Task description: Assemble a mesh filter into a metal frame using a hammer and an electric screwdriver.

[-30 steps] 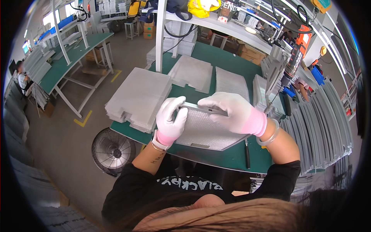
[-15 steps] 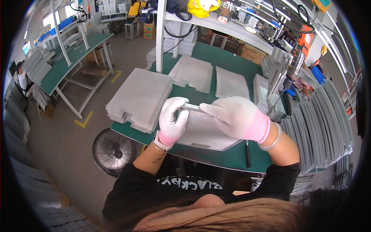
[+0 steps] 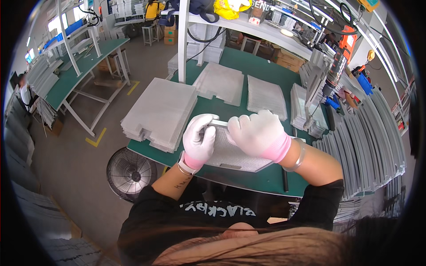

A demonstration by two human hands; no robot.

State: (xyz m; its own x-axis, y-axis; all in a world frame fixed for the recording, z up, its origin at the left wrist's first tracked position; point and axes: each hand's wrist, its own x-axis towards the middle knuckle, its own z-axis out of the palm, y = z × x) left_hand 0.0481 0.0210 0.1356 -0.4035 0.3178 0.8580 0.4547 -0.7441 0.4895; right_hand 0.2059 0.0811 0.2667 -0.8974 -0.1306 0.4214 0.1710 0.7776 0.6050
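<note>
Far left, a floor fan (image 3: 130, 170) beside the green bench (image 3: 248, 175), aimed up toward the work. Next, a tall stack of mesh panels (image 3: 160, 113) at the bench's left end, within easy reach of the left hand (image 3: 198, 141). Gloved left hand curled shut around the near-left edge of a flat mesh filter panel (image 3: 230, 155), steadying it on the bench top. Gloved right hand (image 3: 258, 133) cupped over the panel's far edge, fingers bent down and pressing on the frame; exact pinch hidden under the glove. Further right, more panel stacks (image 3: 265, 95), then grey frame strips (image 3: 364, 146) fanned along the right end.
</note>
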